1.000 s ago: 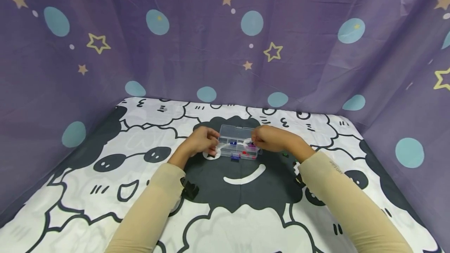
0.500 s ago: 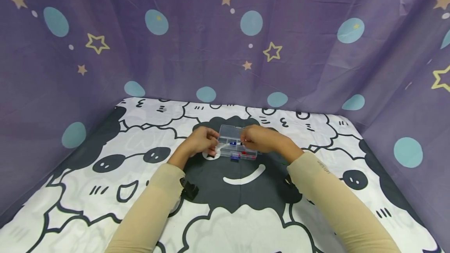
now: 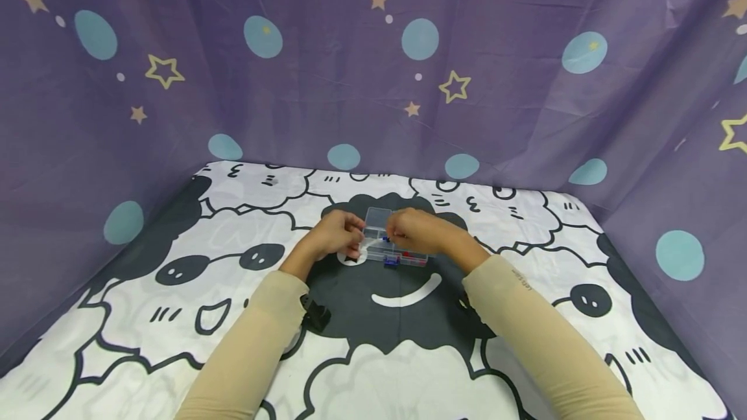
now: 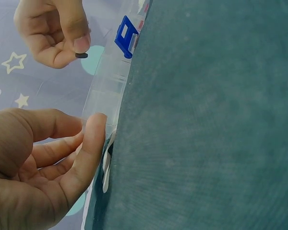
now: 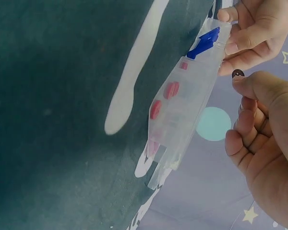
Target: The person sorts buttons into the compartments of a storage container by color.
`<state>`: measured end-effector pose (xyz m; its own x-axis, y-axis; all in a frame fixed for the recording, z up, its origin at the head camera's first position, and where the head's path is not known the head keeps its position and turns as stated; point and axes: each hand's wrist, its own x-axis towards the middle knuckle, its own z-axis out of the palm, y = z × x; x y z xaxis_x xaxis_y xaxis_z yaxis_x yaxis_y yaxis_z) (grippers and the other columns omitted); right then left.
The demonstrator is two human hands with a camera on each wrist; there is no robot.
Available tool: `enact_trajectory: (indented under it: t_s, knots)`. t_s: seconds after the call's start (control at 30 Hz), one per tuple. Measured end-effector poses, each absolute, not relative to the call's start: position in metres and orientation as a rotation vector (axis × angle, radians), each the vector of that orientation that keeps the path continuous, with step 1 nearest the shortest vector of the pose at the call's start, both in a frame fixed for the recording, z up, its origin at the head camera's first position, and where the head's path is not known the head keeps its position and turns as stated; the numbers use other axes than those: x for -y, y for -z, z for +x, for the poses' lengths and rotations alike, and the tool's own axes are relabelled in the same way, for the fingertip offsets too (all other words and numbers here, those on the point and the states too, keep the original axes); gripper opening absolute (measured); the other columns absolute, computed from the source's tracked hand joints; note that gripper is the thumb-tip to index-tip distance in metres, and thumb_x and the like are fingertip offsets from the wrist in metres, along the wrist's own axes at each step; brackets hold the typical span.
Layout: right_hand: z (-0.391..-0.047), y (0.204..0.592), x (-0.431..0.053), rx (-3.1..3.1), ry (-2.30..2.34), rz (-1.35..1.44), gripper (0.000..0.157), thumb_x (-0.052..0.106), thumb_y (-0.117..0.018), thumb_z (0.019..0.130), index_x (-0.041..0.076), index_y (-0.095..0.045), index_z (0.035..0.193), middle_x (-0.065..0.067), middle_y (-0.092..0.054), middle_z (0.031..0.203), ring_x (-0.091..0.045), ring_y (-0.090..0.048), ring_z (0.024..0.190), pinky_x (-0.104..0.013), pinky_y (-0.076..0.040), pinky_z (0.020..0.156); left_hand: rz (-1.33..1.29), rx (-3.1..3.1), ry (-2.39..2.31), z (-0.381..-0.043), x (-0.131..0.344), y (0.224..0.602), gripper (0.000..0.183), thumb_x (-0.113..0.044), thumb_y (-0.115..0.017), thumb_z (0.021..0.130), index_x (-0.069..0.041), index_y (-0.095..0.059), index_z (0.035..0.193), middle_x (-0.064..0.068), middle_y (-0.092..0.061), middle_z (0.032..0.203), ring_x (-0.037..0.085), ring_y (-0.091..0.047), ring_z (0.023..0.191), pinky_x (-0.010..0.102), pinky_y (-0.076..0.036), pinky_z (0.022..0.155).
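A clear plastic compartment box [image 3: 376, 255] stands on the dark patch of the cloth, its lid [image 3: 379, 217] raised at the back. My left hand [image 3: 337, 234] grips the left end of the box between thumb and fingers. Above the compartments, my right hand [image 3: 415, 229] pinches a small dark button [image 5: 238, 74] between thumb and finger; two holes show in it. Red buttons [image 5: 172, 90] lie inside, seen through the front wall in the right wrist view. A blue latch [image 5: 204, 44] hangs at the front. Part of the compartments is hidden behind the right hand.
A cloth [image 3: 403, 374] printed with cartoon sheep covers the table. Behind it hangs a purple curtain [image 3: 350, 83] with stars and blue ovals. A black wrist camera [image 3: 316, 314] sits by the left sleeve.
The right hand has moved left along the box, from its right end toward the middle compartments. More of the box's right side now shows. The left hand has stayed on the left end.
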<state>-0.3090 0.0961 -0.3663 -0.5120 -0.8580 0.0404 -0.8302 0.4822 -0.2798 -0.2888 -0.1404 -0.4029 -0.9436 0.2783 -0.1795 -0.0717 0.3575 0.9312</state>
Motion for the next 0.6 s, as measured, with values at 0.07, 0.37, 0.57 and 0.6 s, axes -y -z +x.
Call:
enact_trajectory:
  t_s: [0.07,0.37,0.57,0.6]
  knots:
    - [-0.308,0.367,-0.095,-2.611,0.415,-1.481,0.013,0.006,-0.058,0.102,0.005,-0.071,0.103,0.001,-0.063,0.096,-0.008,-0.054,0.072,-0.025,-0.052,0.065,0.179,-2.314,-1.616,-0.289,0.140,0.403,0.033,0.005,-0.060,0.098,0.009,-0.060,0.130,0.024,-0.064,0.108,0.018,-0.069,0.063,0.033,-0.065,0.064]
    - [-0.310,0.369,-0.104,-2.625,0.439,-1.509,0.014,0.003,-0.061,0.099,0.009,-0.066,0.087,0.003,-0.055,0.081,-0.007,-0.045,0.062,-0.024,-0.041,0.055,0.180,-2.308,-1.624,-0.289,0.140,0.404,0.032,0.005,-0.059,0.098,0.010,-0.060,0.129,0.023,-0.064,0.106,0.018,-0.068,0.062,0.033,-0.065,0.063]
    - [-0.312,0.372,-0.127,-2.605,0.510,-1.485,0.015,0.002,-0.062,0.099,0.005,-0.071,0.088,0.001,-0.058,0.082,-0.005,-0.042,0.058,-0.027,-0.046,0.060,0.190,-2.316,-1.615,-0.290,0.140,0.405,0.031,0.005,-0.059,0.098,0.010,-0.060,0.129,0.023,-0.064,0.106,0.018,-0.069,0.062,0.033,-0.065,0.063]
    - [-0.313,0.374,-0.131,-2.607,0.516,-1.477,0.015,0.002,-0.062,0.099,0.004,-0.072,0.087,0.002,-0.060,0.083,-0.004,-0.043,0.057,-0.027,-0.048,0.062,0.189,-2.319,-1.611,-0.290,0.140,0.405,0.031,0.004,-0.059,0.098,0.010,-0.060,0.129,0.023,-0.064,0.106,0.018,-0.069,0.063,0.033,-0.065,0.063]
